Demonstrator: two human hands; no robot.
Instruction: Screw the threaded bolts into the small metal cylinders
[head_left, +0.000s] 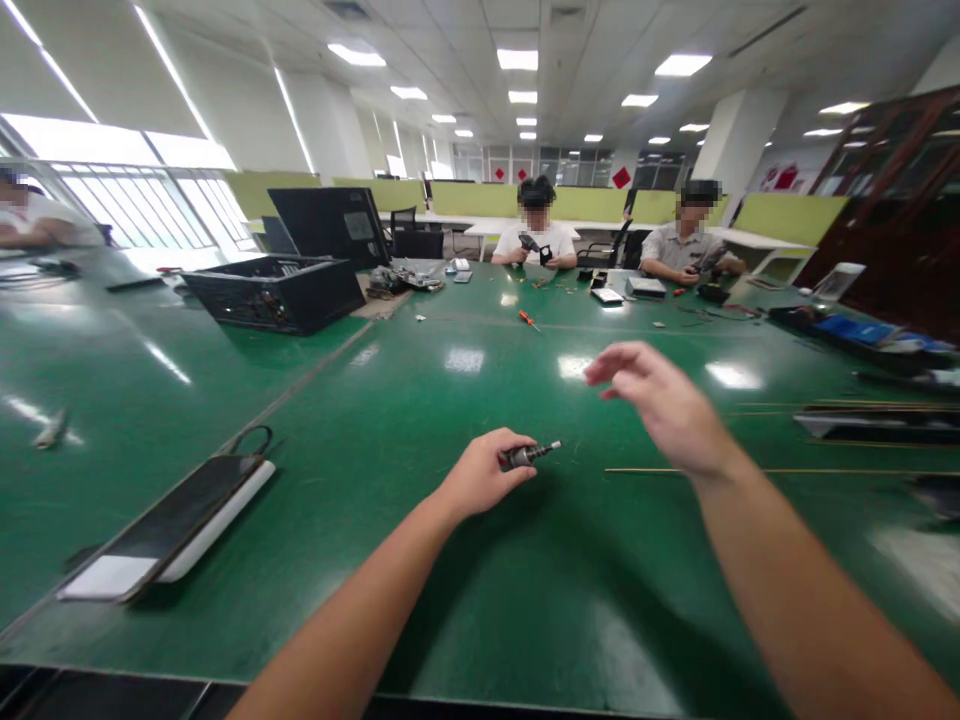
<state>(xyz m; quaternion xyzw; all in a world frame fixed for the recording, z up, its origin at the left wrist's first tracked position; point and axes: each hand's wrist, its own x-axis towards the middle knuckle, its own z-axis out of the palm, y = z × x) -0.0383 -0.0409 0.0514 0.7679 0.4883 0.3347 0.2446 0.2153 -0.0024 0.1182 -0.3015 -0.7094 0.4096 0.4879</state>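
1. Leftmost of what is near me, the phone (191, 510) lies tilted on the counter (337, 600), apart from both my hands.
2. My left hand (484, 475) grips the metal piece (521, 457) between thumb and fingers, its pale tip pointing right, just above the counter. I judge the step in hand to be holding it steady.
3. Beyond it, well out of my grip, lies the screwdriver (528, 320).
4. My right hand (652, 400) hangs raised, fingers loosely curled and apart, with nothing visible in it. Bringing it to the piece would call for lowering it leftward and closing my fingers near the tip, while my left hand keeps its hold.
5. The thin rod (634, 470) runs rightward, passing behind my right wrist.
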